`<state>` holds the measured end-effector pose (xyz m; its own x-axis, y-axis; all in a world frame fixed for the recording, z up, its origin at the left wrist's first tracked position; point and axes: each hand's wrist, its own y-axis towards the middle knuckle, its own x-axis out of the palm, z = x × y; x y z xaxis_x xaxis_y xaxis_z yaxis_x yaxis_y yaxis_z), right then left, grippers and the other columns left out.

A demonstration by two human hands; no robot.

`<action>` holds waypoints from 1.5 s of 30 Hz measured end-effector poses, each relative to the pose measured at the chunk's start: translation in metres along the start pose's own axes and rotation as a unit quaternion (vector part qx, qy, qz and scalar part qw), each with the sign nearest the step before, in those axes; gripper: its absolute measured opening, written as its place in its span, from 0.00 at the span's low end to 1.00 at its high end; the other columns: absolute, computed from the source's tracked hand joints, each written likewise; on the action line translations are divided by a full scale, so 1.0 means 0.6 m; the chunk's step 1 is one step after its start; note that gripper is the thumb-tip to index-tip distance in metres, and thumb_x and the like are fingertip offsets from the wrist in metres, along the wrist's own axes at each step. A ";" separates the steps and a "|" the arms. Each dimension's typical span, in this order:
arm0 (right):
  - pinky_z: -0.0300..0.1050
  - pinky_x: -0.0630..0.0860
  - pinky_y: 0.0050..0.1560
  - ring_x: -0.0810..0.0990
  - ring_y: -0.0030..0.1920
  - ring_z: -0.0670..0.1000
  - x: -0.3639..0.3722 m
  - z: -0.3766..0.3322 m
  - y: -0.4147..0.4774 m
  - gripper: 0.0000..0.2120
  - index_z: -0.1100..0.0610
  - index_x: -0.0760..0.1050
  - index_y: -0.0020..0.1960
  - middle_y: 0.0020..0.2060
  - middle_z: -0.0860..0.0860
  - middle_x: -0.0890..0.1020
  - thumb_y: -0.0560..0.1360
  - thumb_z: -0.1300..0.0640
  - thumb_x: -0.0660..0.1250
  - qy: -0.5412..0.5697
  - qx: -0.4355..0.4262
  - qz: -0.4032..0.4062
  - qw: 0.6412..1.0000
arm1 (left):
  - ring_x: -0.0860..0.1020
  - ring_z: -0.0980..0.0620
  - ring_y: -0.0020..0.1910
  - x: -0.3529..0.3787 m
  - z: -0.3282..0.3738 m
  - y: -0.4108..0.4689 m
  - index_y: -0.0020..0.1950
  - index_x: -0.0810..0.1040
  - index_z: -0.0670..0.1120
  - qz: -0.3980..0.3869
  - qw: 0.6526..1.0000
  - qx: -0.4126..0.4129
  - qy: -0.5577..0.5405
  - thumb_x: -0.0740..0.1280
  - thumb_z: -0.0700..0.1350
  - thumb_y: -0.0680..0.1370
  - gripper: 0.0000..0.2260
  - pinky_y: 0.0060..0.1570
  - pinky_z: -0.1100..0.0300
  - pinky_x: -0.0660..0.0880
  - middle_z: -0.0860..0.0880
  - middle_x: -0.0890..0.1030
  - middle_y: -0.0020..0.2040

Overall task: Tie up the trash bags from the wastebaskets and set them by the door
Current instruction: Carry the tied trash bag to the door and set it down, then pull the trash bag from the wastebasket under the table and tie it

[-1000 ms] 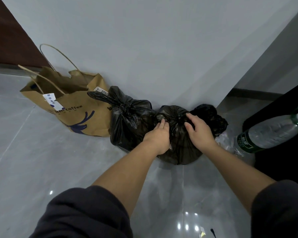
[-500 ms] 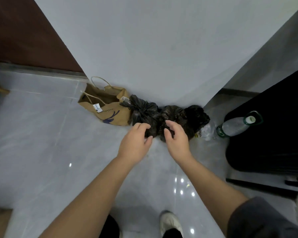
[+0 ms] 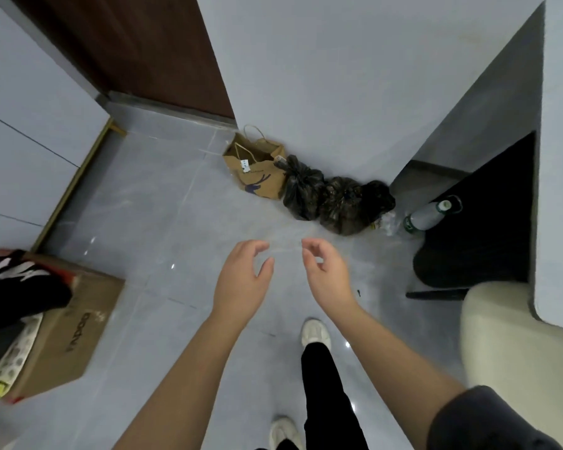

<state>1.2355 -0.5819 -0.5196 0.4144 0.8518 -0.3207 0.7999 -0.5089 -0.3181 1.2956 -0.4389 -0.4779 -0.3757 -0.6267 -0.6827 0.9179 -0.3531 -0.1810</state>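
Note:
Three tied black trash bags lie in a row on the grey floor against the white wall: the left one [image 3: 301, 190], the middle one [image 3: 343, 204] and the right one [image 3: 379, 198]. The brown door [image 3: 150, 50] stands to their upper left. My left hand [image 3: 244, 280] and my right hand [image 3: 327, 277] hover well short of the bags, fingers loosely curled and apart, holding nothing.
A brown paper carry bag [image 3: 255, 168] sits left of the trash bags. A plastic bottle [image 3: 426, 216] lies by a black object [image 3: 478, 228] at right. A cardboard box [image 3: 65, 332] with shoes is at left, a cream seat [image 3: 514, 345] at right.
Both hands have let go of the middle trash bag and drawn back from it. The view has risen and pulled away, so the door, box and my legs now show.

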 end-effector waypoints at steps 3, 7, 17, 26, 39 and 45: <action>0.39 0.74 0.55 0.77 0.52 0.39 0.005 0.003 -0.100 0.08 0.52 0.76 0.55 0.52 0.46 0.80 0.78 0.56 0.61 -0.002 -0.017 -0.008 1.000 | 0.76 0.54 0.55 -0.011 -0.015 -0.106 0.58 0.76 0.46 0.019 0.999 -0.021 -0.031 0.66 0.43 0.76 0.10 0.57 0.54 0.74 0.51 0.78 0.56; 0.31 0.71 0.51 0.75 0.50 0.34 0.002 0.006 -0.240 0.08 0.52 0.76 0.55 0.51 0.44 0.80 0.78 0.57 0.61 0.012 -0.020 -0.016 1.000 | 0.76 0.56 0.55 -0.018 -0.017 -0.251 0.58 0.77 0.48 0.028 0.996 -0.035 -0.072 0.65 0.44 0.77 0.10 0.56 0.54 0.75 0.54 0.78 0.56; 0.28 0.71 0.45 0.76 0.46 0.34 -0.104 0.013 -0.449 0.07 0.53 0.77 0.53 0.47 0.44 0.80 0.78 0.59 0.62 0.006 -0.032 -0.037 0.999 | 0.77 0.58 0.53 0.006 0.045 -0.498 0.56 0.77 0.49 0.075 0.988 -0.078 -0.111 0.66 0.43 0.77 0.08 0.55 0.56 0.76 0.55 0.79 0.53; 0.27 0.70 0.46 0.76 0.47 0.36 -0.298 0.084 -0.527 0.08 0.55 0.77 0.54 0.49 0.45 0.81 0.78 0.59 0.62 -0.024 -0.048 -0.088 0.995 | 0.77 0.59 0.52 0.148 0.159 -0.623 0.53 0.77 0.50 0.140 0.975 -0.109 -0.131 0.66 0.44 0.77 0.06 0.51 0.62 0.74 0.55 0.80 0.52; 0.24 0.69 0.44 0.78 0.50 0.42 -0.485 0.205 -0.645 0.08 0.54 0.77 0.55 0.49 0.47 0.81 0.78 0.59 0.62 -0.042 -0.071 -0.163 0.983 | 0.78 0.59 0.50 0.337 0.276 -0.845 0.54 0.79 0.50 0.178 0.965 -0.138 -0.134 0.66 0.43 0.77 0.07 0.46 0.67 0.74 0.57 0.80 0.50; 0.35 0.74 0.50 0.78 0.48 0.42 -0.584 0.297 -0.751 0.07 0.55 0.77 0.54 0.48 0.47 0.81 0.78 0.59 0.63 -0.035 -0.098 -0.186 0.977 | 0.78 0.59 0.49 0.432 0.308 -0.978 0.52 0.79 0.49 0.191 0.963 -0.145 -0.126 0.66 0.42 0.77 0.06 0.43 0.69 0.71 0.56 0.80 0.49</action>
<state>0.6521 -0.6734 -0.4230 0.0533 0.9593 -0.2773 0.9600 -0.1257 -0.2501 0.6360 -0.5222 -0.4178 0.0112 -0.8344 -0.5511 0.9786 0.1225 -0.1656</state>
